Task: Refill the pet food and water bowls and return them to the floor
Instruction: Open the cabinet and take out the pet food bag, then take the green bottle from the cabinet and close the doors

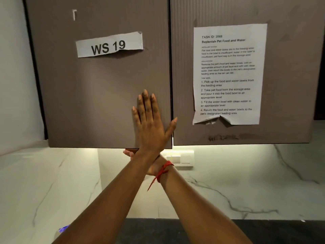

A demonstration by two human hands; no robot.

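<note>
No bowl or pet food shows in this view. My left hand [151,120] lies flat, fingers straight and pointing up, on the lower right part of the left wall-cabinet door [98,95]. My arms cross at the wrists. My right hand [129,153], with a red thread on its wrist, reaches under the bottom edge of that same door. Most of it is hidden behind my left wrist, and only some fingers show at the edge. Both cabinet doors look closed.
A "WS 19" paper label [109,44] is stuck on the left door, and a printed task sheet [228,73] on the right door [290,85]. Below are a lit marble backsplash [246,182], a white switch plate [181,158] and a dark countertop [158,231].
</note>
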